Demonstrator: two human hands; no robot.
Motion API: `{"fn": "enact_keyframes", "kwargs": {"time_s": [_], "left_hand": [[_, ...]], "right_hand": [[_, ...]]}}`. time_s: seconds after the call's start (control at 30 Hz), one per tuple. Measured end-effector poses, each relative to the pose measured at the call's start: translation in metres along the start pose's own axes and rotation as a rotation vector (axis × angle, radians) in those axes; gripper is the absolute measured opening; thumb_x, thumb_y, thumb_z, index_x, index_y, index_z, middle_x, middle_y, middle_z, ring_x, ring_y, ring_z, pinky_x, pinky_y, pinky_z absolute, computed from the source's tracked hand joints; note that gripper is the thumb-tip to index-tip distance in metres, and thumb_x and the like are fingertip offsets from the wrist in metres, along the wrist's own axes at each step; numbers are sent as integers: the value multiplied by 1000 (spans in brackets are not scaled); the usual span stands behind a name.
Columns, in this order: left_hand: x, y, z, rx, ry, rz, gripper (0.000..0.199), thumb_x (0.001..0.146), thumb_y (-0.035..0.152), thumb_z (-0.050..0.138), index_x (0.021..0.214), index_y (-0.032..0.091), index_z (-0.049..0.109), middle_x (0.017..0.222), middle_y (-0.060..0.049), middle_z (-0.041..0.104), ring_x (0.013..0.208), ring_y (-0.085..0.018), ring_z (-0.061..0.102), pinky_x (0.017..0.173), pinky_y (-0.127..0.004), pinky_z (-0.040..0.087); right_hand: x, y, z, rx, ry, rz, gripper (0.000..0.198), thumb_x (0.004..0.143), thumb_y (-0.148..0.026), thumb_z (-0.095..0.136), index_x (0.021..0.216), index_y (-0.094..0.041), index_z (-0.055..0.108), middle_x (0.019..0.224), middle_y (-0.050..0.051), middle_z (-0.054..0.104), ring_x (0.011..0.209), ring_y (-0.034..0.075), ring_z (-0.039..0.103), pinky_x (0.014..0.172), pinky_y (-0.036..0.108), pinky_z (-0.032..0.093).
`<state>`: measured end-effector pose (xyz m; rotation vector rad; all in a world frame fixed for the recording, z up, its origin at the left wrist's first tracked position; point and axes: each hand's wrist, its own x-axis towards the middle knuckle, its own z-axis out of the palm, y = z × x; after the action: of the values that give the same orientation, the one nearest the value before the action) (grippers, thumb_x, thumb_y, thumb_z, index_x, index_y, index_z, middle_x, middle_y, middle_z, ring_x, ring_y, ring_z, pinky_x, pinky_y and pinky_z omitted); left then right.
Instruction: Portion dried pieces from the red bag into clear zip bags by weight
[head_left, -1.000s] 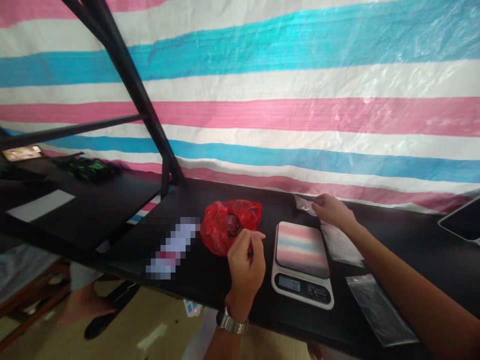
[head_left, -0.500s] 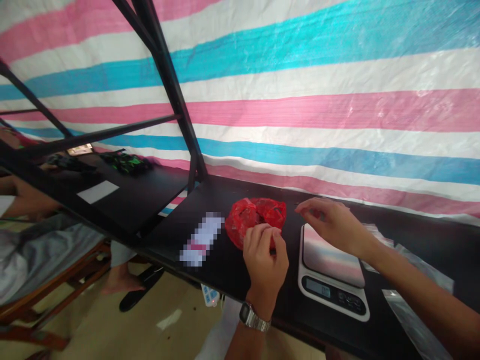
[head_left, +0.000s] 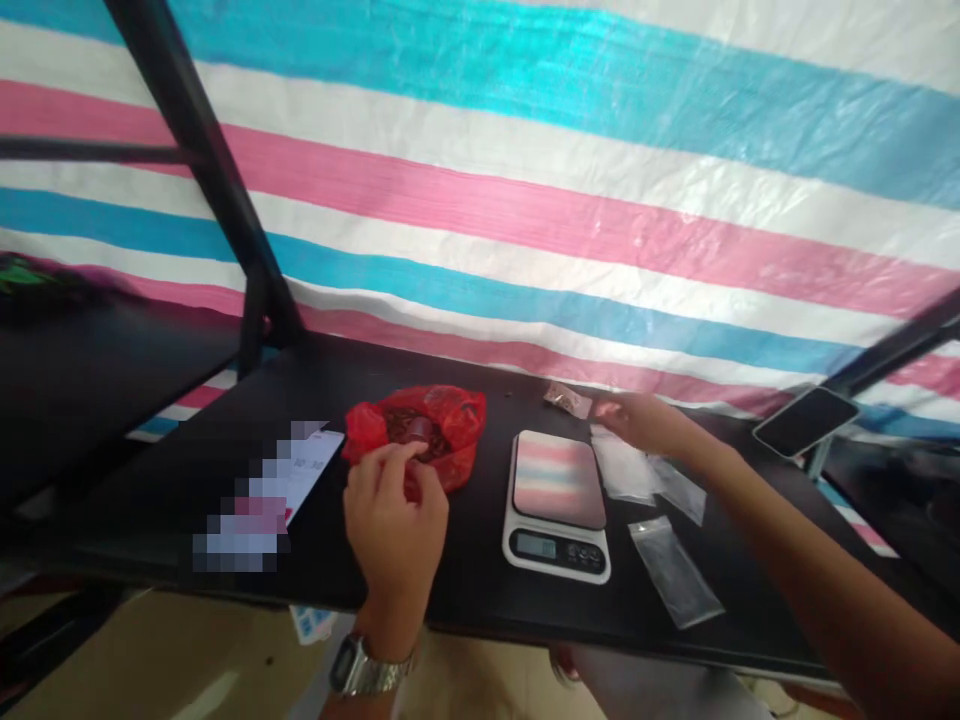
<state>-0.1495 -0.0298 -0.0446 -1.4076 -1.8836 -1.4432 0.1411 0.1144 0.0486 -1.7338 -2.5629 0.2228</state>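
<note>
My left hand [head_left: 397,510], a metal-band watch on its wrist, has its fingers curled on the near rim of a red plastic bag [head_left: 457,410]. Small brown pieces fill the bag, with a dark reddish round object [head_left: 418,428] among them. My right hand [head_left: 645,422] is blurred behind the scale, its fingertips close to a small filled clear packet [head_left: 568,400]; whether they grip anything is unclear. Between the hands sits a white digital scale [head_left: 559,480] with a bare, shiny plate. Clear plastic bags [head_left: 626,470] lie just below my right hand.
Another clear bag [head_left: 675,572] lies right of the scale on the black table [head_left: 465,590]. A partly pixelated white phone-like object [head_left: 307,480] lies at left. A dark phone [head_left: 806,420] leans near the right frame post. Striped sheeting [head_left: 525,200] hangs behind.
The view has swung right, bringing the dark phone and small packet into sight. My right hand has moved from above the scale's far left corner to its right. My left hand stays at the bag.
</note>
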Motion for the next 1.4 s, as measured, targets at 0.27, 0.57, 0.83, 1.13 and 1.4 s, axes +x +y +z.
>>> {"fn": "enact_keyframes", "kwargs": {"time_s": [0.27, 0.57, 0.83, 1.13, 1.4], "left_hand": [[-1, 15, 2, -182, 34, 111, 21, 92, 2, 58, 84, 18, 70, 83, -6, 67, 81, -23, 64, 79, -37, 51], [-8, 38, 14, -427, -76, 123, 23, 94, 3, 56, 85, 18, 70, 87, -5, 67, 83, -19, 65, 76, -32, 52], [-19, 90, -1, -1013, -696, -264, 30, 96, 34, 68, 123, 22, 73, 107, -6, 78, 87, -17, 68, 82, -29, 54], [-27, 92, 6, -1216, -819, -690, 36, 87, 51, 78, 80, 16, 78, 83, -8, 80, 79, -21, 73, 76, -28, 53], [-22, 82, -2, -1010, -863, -400, 26, 96, 40, 68, 87, 19, 80, 84, -5, 80, 81, -20, 71, 77, -29, 52]], "right_hand": [[-50, 72, 56, 19, 81, 91, 33, 90, -40, 70, 118, -22, 75, 118, 14, 73, 107, 31, 73, 95, 42, 57], [-64, 65, 17, 214, 98, 108, 23, 92, -35, 60, 89, -23, 80, 91, 8, 82, 83, 26, 76, 79, 36, 56], [-97, -20, -36, 523, -79, -167, 35, 95, -51, 63, 91, -21, 80, 83, 3, 77, 72, 17, 63, 68, 30, 47], [-110, -69, -4, 344, 226, -361, 16, 100, -30, 67, 113, -26, 73, 114, 6, 74, 99, 22, 69, 89, 36, 53], [-110, -78, 1, 232, 205, -368, 19, 104, -36, 61, 105, -26, 77, 101, 6, 79, 95, 24, 72, 88, 38, 53]]}}
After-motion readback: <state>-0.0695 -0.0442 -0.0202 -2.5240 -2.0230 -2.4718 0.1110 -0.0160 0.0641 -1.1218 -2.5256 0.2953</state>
